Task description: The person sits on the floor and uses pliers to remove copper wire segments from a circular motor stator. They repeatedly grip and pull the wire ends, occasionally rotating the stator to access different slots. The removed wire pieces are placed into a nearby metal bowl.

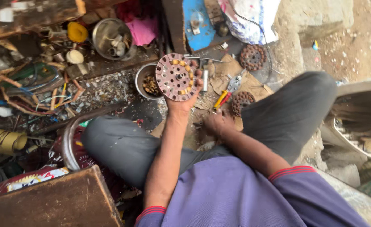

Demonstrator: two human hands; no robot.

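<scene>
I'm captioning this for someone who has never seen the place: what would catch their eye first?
The round slotted metal disc, held up at centre in the left hand. The right hand rests low on the cardboard, beside yellow-and-red-handled pliers and two similar rusty discs. At left, a tangle of wires and metal bowls crowds the floor.

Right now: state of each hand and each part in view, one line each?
Left hand: raised, gripping the slotted round disc.
Slotted round disc: held up, face toward the camera.
Right hand: down on the cardboard, holding nothing.
Pliers: lying flat, unheld.
Two rusty discs: lying flat, apart.
Small metal bowl: upright, holds small bits.
Big metal bowl: upright, holds small parts.
</scene>
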